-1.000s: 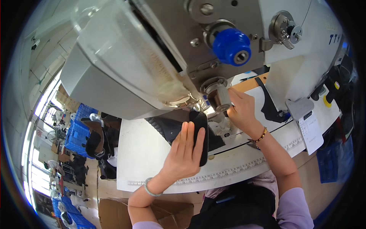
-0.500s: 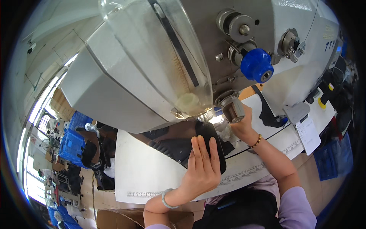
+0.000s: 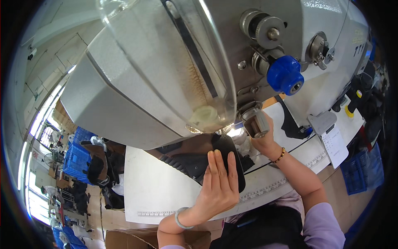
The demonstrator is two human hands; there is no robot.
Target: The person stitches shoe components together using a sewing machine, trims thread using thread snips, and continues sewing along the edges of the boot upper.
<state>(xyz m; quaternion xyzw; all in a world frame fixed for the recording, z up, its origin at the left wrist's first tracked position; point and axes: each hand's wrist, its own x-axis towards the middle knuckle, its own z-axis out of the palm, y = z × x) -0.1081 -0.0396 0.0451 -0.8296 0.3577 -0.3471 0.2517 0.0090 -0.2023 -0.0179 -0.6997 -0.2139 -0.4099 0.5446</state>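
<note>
My left hand (image 3: 216, 182) lies with outstretched fingers on a rounded black panel of a dark leather piece (image 3: 188, 167), perhaps a shoe upper. The piece rests on the white table, and its far end passes under the grey sewing machine (image 3: 120, 99). My right hand (image 3: 266, 140) is just right of the machine's needle area, beside a metal cylinder-shaped fitting (image 3: 256, 125). That fitting hides most of its fingers, so what they touch does not show. A lit spot glows between the hands, under the machine head.
A blue knob (image 3: 285, 75) juts from the machine. Ruler strips run along the front of the white table (image 3: 145, 186). To the right lie a black cut piece (image 3: 290, 122) and a written paper (image 3: 334, 146). Blue crates (image 3: 78, 159) stand at left, a cardboard box (image 3: 128, 238) below.
The machine head appears slightly lower and larger in the picture, as the view has shifted a little. Both hands and the leather piece stay almost where they were.
</note>
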